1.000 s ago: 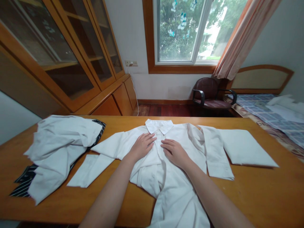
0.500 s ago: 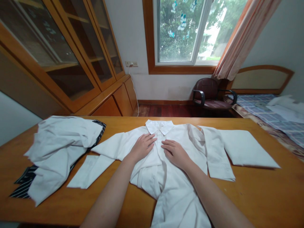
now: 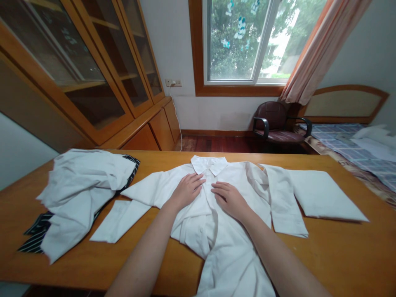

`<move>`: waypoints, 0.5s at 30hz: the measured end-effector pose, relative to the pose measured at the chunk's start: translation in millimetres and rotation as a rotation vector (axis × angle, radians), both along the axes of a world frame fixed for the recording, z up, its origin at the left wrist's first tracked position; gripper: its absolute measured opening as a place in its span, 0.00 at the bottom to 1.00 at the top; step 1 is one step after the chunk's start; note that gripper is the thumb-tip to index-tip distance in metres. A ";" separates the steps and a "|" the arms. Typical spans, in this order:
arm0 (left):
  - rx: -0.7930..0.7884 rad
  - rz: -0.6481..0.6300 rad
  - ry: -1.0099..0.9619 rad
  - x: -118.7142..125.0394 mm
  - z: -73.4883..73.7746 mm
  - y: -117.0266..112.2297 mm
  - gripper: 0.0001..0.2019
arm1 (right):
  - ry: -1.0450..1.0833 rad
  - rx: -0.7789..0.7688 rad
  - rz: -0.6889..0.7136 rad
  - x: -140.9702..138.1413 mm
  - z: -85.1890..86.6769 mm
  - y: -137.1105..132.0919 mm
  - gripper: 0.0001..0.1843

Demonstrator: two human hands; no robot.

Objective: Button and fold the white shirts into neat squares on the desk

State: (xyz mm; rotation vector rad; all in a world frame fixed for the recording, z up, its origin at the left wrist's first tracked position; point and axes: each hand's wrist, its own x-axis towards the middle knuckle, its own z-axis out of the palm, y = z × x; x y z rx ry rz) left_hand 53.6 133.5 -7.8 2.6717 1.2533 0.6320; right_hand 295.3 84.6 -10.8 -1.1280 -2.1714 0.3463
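A white collared shirt [image 3: 229, 235] lies front up on the table, collar toward the far edge and sleeves out to both sides. Its lower part is rumpled and runs toward me, past the bottom of the view. My left hand [image 3: 188, 190] lies flat on the chest just below the collar, left of the button strip. On the other side of the strip, my right hand [image 3: 229, 199] rests on the cloth with its fingers stretched out. Neither hand grips the fabric. The left sleeve in view is bent back at the elbow.
A crumpled white garment with black striped cloth [image 3: 83, 198] is heaped on the left of the wooden table [image 3: 346, 255]. A folded white cloth [image 3: 324, 194] lies to the right, partly under the sleeve. Beyond stand a glass-door cabinet [image 3: 136, 111], an armchair [image 3: 274, 121] and a bed [image 3: 365, 144].
The camera view has shifted slightly, so the surroundings appear a little further right. Both hands stay in the same place on the shirt.
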 end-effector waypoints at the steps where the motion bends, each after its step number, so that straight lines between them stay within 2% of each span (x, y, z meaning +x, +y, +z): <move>1: 0.002 0.000 -0.003 0.2 0.0 0.2 0.18 | 0.000 0.001 0.001 0.1 -0.5 0.6 0.18; 15: -0.008 -0.003 0.000 0.7 1.2 2.6 0.18 | -0.006 -0.020 -0.011 -0.4 -0.1 0.3 0.17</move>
